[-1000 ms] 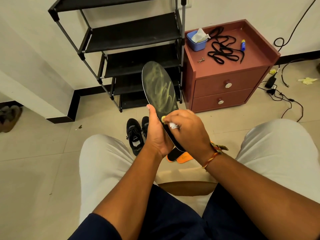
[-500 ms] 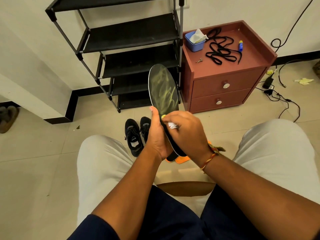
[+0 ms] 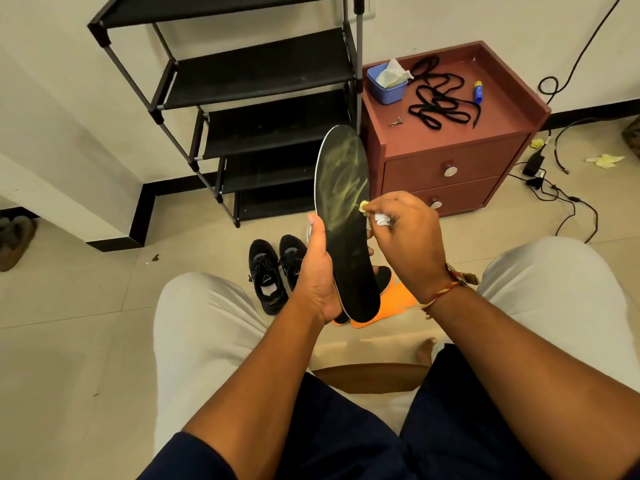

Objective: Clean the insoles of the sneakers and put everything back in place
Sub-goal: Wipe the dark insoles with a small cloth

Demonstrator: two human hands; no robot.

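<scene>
My left hand grips a black insole by its lower half and holds it upright, toe end up. Yellowish smears cover the upper part of the insole. My right hand pinches a small crumpled white wipe, stained yellow at its tip, against the insole's right edge. A pair of black sneakers stands on the floor beyond my knees. A second insole, black on top and orange beneath, lies on the floor under my hands, partly hidden.
A black shoe rack stands against the wall. To its right, a red-brown two-drawer cabinet carries a blue tub of wipes, black laces and a small blue tube. Cables and a charger trail on the right floor.
My right hand with the wipe has slid up from the insole's middle to its right edge. The insole has swung more upright and a little to the right.
</scene>
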